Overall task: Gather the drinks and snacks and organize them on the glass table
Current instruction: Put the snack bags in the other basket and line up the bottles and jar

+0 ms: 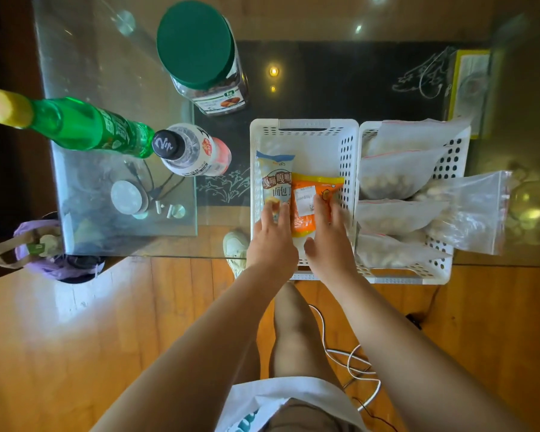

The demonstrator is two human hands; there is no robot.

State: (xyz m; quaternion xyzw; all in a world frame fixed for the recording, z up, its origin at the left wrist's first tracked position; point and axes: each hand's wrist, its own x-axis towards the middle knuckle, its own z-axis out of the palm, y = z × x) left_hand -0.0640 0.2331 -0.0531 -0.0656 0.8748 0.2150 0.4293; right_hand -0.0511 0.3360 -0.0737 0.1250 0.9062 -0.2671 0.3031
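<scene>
Both hands working inside left white basket [306, 132] on glass desk [113, 88]. Left hand [273, 236] fingers spread flat, pressing bread-snack packet [276, 185]; right hand [328, 241] fingers spread, steadying orange packet [306, 198]. Packets lying side by side, long axes pointing away, directly ahead of fingertips.

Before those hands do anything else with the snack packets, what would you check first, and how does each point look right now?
1. Left hand resting on the brown-and-white bread snack packet: ok.
2. Right hand resting on the orange snack packet: ok.
3. Both packets lying inside the left white perforated plastic basket: ok.
4. Free room in that basket behind the packets: ok.
5. Right white perforated basket holding its clear zip bags tidily: not ok, one bag hangs over the side.
6. Green plastic bottle with yellow cap and green-lidded clear jar upright on the glass table: ok.
</scene>
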